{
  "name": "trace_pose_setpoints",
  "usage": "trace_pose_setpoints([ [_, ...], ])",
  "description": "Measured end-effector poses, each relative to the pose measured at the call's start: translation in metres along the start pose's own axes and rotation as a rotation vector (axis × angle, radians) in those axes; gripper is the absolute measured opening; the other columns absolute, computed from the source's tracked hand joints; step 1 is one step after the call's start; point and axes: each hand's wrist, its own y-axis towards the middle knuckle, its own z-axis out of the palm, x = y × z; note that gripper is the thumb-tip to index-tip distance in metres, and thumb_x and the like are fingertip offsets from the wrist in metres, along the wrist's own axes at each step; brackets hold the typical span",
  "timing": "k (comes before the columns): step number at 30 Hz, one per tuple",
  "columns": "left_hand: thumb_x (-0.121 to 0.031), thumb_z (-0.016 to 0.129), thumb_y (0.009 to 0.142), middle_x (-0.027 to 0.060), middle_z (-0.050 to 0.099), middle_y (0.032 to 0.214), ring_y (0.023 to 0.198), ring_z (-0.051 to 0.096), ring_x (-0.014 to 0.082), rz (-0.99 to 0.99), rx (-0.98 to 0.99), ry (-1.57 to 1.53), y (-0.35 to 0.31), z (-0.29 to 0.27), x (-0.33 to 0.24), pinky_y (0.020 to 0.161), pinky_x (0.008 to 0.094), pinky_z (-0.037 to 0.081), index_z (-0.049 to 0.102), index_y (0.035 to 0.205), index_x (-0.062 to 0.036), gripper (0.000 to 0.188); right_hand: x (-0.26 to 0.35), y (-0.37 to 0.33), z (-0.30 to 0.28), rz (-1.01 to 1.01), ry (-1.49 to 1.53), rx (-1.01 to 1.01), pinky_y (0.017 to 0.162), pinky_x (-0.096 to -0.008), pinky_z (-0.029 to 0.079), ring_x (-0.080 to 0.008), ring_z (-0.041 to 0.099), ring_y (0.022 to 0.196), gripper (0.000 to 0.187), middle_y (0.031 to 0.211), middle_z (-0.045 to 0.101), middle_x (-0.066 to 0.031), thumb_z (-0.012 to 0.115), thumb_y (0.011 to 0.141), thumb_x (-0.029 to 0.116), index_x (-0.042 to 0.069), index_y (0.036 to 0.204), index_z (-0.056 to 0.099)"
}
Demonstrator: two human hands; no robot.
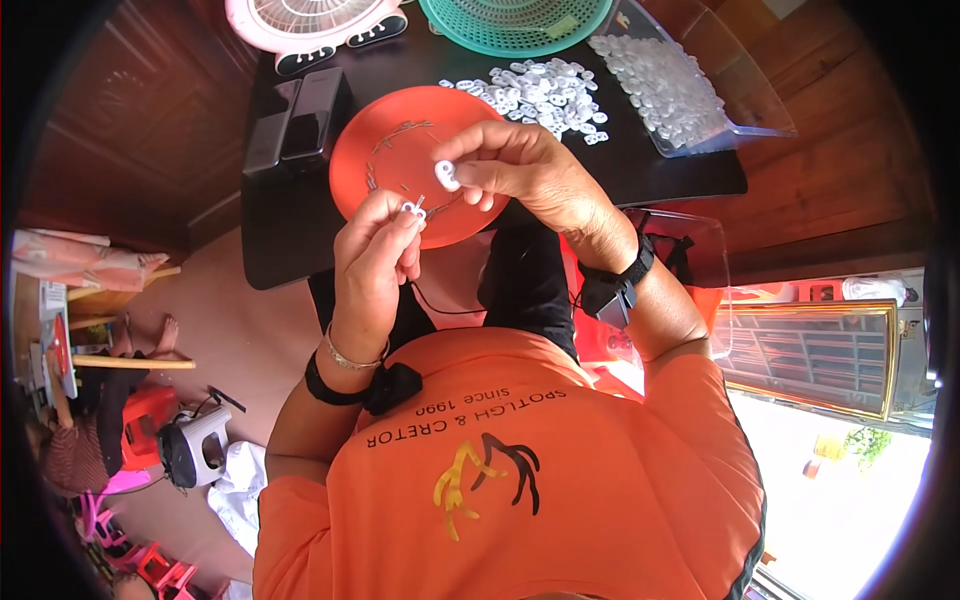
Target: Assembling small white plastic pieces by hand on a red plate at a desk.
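My left hand (375, 250) is closed, pinching a small white plastic part (414, 210) from which a thin metal pin sticks up. Between the thumb and fingers of my right hand (520, 172) is a white oval plastic piece (446, 176) with holes in it. The two parts are a short gap apart. Under both hands lies a round orange plate (365, 130), with small metal pins (385, 140) scattered in a rough ring on it. A pile of similar white oval pieces (550, 95) spreads over the black table (290, 225) beyond the plate.
A clear bin (755, 128) of translucent small parts (665, 90) stands at the far right. Two dark box-shaped devices (312, 115) lie left of the plate. At the back are a pink fan (310, 15) and a green basket (515, 30). Another person (85, 430) is at lower left.
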Motion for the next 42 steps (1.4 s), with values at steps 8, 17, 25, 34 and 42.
trace_pose_setpoints([
  [8, -0.016, 0.05, 0.091, -0.0031, 0.043, 0.059, 0.052, 0.037, 0.0041, 0.025, -0.007, 0.032, -0.003, -0.004, 0.004, 0.048, 0.02, 0.03, 0.049, 0.077, -0.0044, 0.018, -0.006, 0.005, 0.013, -0.018, 0.007, 0.09, 0.066, -0.0183, 0.047, -0.0045, 0.057, 0.072, 0.02, 0.089, 0.066, -0.0003, 0.062, 0.089, 0.006, 0.004, 0.108, 0.067],
  [17, -0.016, 0.049, 0.089, -0.0022, 0.041, 0.058, 0.048, 0.038, 0.0061, 0.031, -0.012, 0.074, -0.004, -0.007, 0.01, 0.045, 0.0204, 0.028, 0.05, 0.077, -0.0045, 0.016, -0.004, 0.002, 0.019, -0.072, -0.156, 0.051, 0.07, -0.0188, 0.049, -0.005, 0.06, 0.08, 0.018, 0.091, 0.067, -0.0016, 0.062, 0.088, 0.003, 0.003, 0.105, 0.068],
  [25, -0.015, 0.05, 0.089, -0.0029, 0.04, 0.057, 0.048, 0.037, 0.0056, 0.032, -0.031, 0.087, -0.004, -0.005, 0.01, 0.045, 0.0203, 0.028, 0.05, 0.075, -0.0054, 0.016, -0.01, 0.003, 0.022, -0.128, -0.246, 0.075, 0.077, -0.0238, 0.051, -0.0094, 0.063, 0.086, 0.015, 0.092, 0.069, -0.004, 0.064, 0.089, 0.007, 0.002, 0.102, 0.068],
  [34, -0.016, 0.048, 0.091, -0.0027, 0.041, 0.059, 0.049, 0.037, 0.0056, 0.037, -0.018, 0.063, -0.006, -0.005, 0.012, 0.045, 0.0202, 0.028, 0.048, 0.076, -0.0061, 0.018, -0.018, 0.001, 0.029, -0.262, -0.36, 0.041, 0.073, -0.0254, 0.052, -0.0134, 0.066, 0.082, 0.015, 0.089, 0.069, -0.0074, 0.065, 0.087, 0.008, 0.002, 0.1, 0.068],
  [42, -0.018, 0.046, 0.093, -0.0009, 0.043, 0.06, 0.05, 0.042, 0.0076, -0.046, -0.053, -0.034, -0.007, -0.002, 0.007, 0.046, 0.0199, 0.029, 0.055, 0.091, -0.0029, 0.018, -0.02, -0.007, 0.04, -0.399, -0.526, -0.046, 0.078, -0.028, 0.051, -0.0162, 0.064, 0.088, 0.035, 0.095, 0.065, -0.0062, 0.073, 0.077, 0.002, 0.002, 0.111, 0.065],
])
